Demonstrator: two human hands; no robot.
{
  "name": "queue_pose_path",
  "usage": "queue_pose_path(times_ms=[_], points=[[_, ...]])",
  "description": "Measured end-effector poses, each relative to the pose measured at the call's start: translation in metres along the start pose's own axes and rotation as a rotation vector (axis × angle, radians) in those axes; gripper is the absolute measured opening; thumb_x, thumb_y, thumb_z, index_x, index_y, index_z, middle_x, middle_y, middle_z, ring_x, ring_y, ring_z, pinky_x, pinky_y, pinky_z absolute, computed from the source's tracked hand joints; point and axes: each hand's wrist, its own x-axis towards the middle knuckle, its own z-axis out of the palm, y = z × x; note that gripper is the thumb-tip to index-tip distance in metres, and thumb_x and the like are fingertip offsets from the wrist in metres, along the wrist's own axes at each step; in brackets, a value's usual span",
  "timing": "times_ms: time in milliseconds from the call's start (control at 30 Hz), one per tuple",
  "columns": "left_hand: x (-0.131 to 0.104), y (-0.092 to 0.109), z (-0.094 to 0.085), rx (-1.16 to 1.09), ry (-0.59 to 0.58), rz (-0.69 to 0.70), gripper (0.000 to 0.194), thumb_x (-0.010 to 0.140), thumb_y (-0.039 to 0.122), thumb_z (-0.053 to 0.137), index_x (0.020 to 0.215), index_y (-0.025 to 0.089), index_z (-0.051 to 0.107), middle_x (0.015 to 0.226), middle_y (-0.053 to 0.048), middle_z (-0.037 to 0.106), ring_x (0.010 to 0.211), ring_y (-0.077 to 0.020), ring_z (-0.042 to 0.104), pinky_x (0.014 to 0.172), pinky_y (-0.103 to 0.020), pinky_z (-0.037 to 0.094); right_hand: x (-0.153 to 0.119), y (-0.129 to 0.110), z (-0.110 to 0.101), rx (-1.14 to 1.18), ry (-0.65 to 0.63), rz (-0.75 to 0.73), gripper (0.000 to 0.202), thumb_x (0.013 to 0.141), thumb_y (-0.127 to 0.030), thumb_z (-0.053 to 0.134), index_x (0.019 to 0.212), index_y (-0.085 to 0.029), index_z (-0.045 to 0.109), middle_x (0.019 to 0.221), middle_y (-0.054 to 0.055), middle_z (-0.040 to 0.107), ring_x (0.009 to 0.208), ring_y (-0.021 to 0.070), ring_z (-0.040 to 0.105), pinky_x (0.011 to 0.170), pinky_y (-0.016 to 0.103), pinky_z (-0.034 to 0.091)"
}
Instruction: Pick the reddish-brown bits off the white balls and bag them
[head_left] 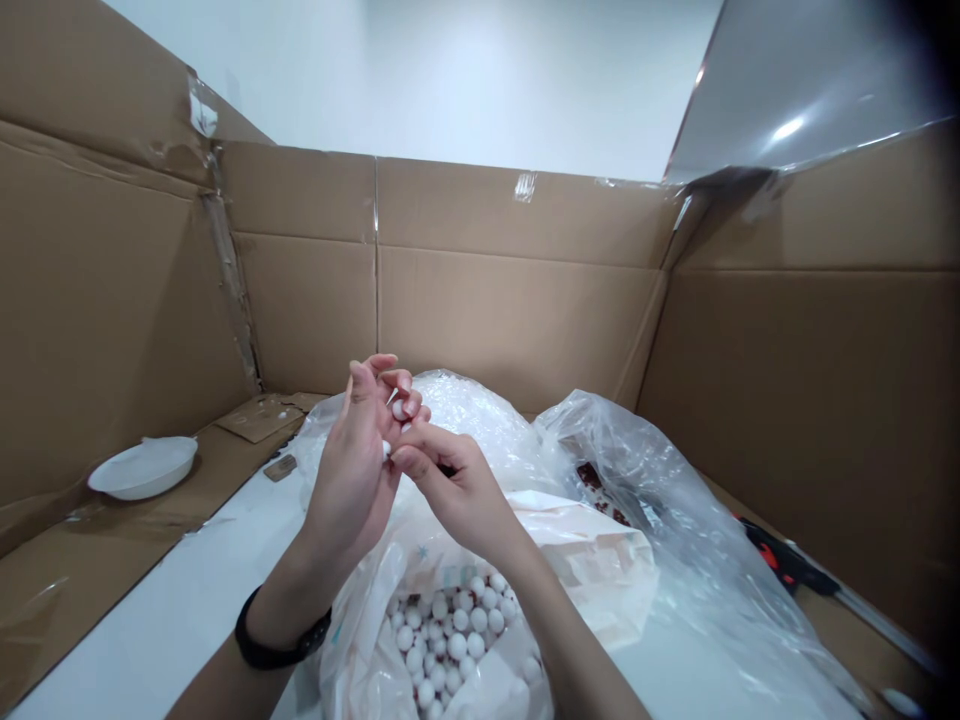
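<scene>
My left hand [360,450] is raised, palm turned inward, fingers curled around small white balls [399,409]. Against its palm sits another white ball [386,450], right at the fingertips of my right hand [450,480]. The thumb and index finger of that hand are pinched together; what lies between them is too small to make out. Below both hands, an open white plastic bag [360,640] holds many similar white balls [457,645] with reddish-brown bits among them. My right forearm covers part of the bag.
Tall cardboard walls [517,300] enclose the white work surface [202,600]. A white bowl [144,468] stands at left. Clear plastic bags [480,420] lie behind, one at right with dark reddish bits [600,490] inside. A black-and-red tool [787,560] lies along the right wall.
</scene>
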Motion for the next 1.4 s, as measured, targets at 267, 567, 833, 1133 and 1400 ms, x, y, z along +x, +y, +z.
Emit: queue_pose_path(times_ms=[267, 567, 833, 1133, 1400], points=[[0.004, -0.007, -0.003, -0.020, -0.082, 0.190, 0.032, 0.085, 0.054, 0.049, 0.096, 0.024, 0.054, 0.082, 0.002, 0.040, 0.067, -0.0085, 0.043, 0.059, -0.016, 0.046, 0.000, -0.012, -0.002, 0.083, -0.008, 0.098, 0.028, 0.086, -0.041, 0.055, 0.070, -0.018, 0.056, 0.052, -0.007, 0.035, 0.047, 0.0075, 0.027, 0.045, 0.023, 0.020], [0.002, -0.010, 0.000, 0.018, -0.039, 0.247, 0.038, 0.079, 0.060, 0.054, 0.097, 0.027, 0.055, 0.082, 0.002, 0.043, 0.067, -0.0100, 0.043, 0.060, -0.017, 0.046, -0.004, -0.021, -0.003, -0.009, -0.015, 0.192, 0.023, 0.086, -0.037, 0.056, 0.072, -0.018, 0.054, 0.056, -0.006, 0.043, 0.048, 0.0070, 0.032, 0.045, 0.022, 0.022], [0.003, -0.010, 0.000, 0.036, -0.031, 0.290, 0.043, 0.080, 0.065, 0.049, 0.096, 0.026, 0.056, 0.081, 0.001, 0.044, 0.066, -0.0105, 0.042, 0.061, -0.017, 0.045, -0.004, -0.021, -0.003, -0.002, -0.036, 0.183, 0.026, 0.090, -0.039, 0.050, 0.074, -0.019, 0.053, 0.064, -0.005, 0.048, 0.053, 0.0072, 0.036, 0.049, 0.023, 0.025], [0.001, -0.009, 0.002, -0.002, -0.056, 0.282, 0.044, 0.082, 0.065, 0.044, 0.098, 0.026, 0.056, 0.083, 0.000, 0.043, 0.067, -0.0117, 0.043, 0.059, -0.020, 0.045, -0.002, -0.016, -0.001, 0.095, -0.021, 0.192, 0.027, 0.086, -0.041, 0.055, 0.071, -0.018, 0.052, 0.062, -0.005, 0.044, 0.051, 0.0071, 0.032, 0.047, 0.023, 0.024], [-0.002, -0.010, 0.002, 0.060, -0.051, 0.296, 0.044, 0.090, 0.061, 0.027, 0.104, 0.030, 0.055, 0.086, -0.002, 0.044, 0.068, -0.0148, 0.041, 0.062, -0.024, 0.043, 0.001, -0.013, 0.002, 0.068, -0.006, 0.213, 0.031, 0.084, -0.044, 0.056, 0.067, -0.018, 0.050, 0.058, -0.005, 0.043, 0.048, 0.0074, 0.030, 0.045, 0.023, 0.021]])
